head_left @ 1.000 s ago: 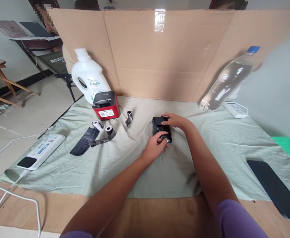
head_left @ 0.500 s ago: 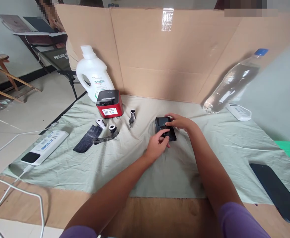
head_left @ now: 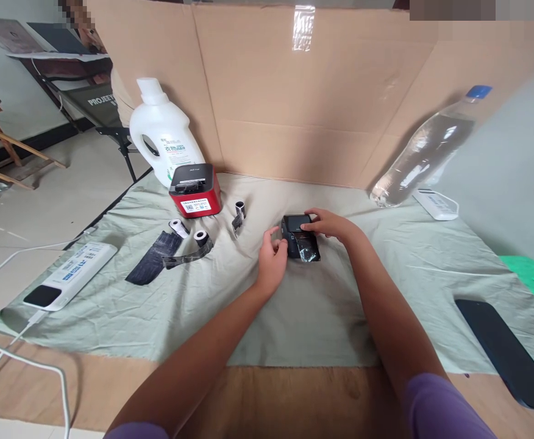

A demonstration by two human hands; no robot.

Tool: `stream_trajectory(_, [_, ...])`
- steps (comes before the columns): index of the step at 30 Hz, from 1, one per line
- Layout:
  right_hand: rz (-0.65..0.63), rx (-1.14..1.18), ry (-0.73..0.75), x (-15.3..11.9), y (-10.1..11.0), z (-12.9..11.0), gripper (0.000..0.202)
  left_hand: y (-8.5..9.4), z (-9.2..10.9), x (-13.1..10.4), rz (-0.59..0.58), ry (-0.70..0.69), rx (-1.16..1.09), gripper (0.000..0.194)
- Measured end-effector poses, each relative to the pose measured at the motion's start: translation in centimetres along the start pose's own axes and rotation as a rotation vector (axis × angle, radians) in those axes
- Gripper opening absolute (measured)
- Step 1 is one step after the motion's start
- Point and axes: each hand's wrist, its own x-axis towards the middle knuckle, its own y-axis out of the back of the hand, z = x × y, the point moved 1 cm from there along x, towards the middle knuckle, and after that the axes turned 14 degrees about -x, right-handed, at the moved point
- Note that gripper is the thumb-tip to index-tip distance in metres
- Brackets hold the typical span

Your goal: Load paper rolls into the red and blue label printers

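A small black box-shaped device with a glossy dark top lies on the cloth in front of me; it looks like a mini label printer. A shiny black strip extends from its near side. My right hand grips the device's right side, with one finger at the far edge and another on its top. At the left side, my left hand is beside the device, index finger and thumb apart. Its fingertips are close to the casing; whether they touch it is unclear.
Left of the device are black tape rolls, a dark flat strip, a red-and-black printer and a white detergent bottle. A power bank, water bottle and phone lie around. Cardboard stands behind.
My left hand has drawn back from the strip at the device's front to its left side, uncovering the strip. My right hand stays on the device. The view has shifted slightly.
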Motion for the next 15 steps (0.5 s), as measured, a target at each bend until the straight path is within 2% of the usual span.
stream_trajectory(4, [-0.005,0.001,-0.016,0.0,0.0,0.1,0.062,0.4,-0.3,0.8,0.037,-0.047,0.146,0.039])
stream_trajectory(8, [0.004,0.041,-0.047,0.5,-0.9,-0.4,0.063,0.6,-0.3,1.6,-0.066,-0.003,0.351,0.049])
stream_trajectory(11, [0.072,0.106,-0.065,0.5,-2.1,-1.3,0.063,0.9,-0.1,1.8,-0.1,0.028,0.465,0.058])
stream_trajectory(15, [0.132,0.24,-0.004,-0.4,-3.0,-2.1,0.06,1.3,0.0,1.3,-0.106,0.01,0.43,0.072])
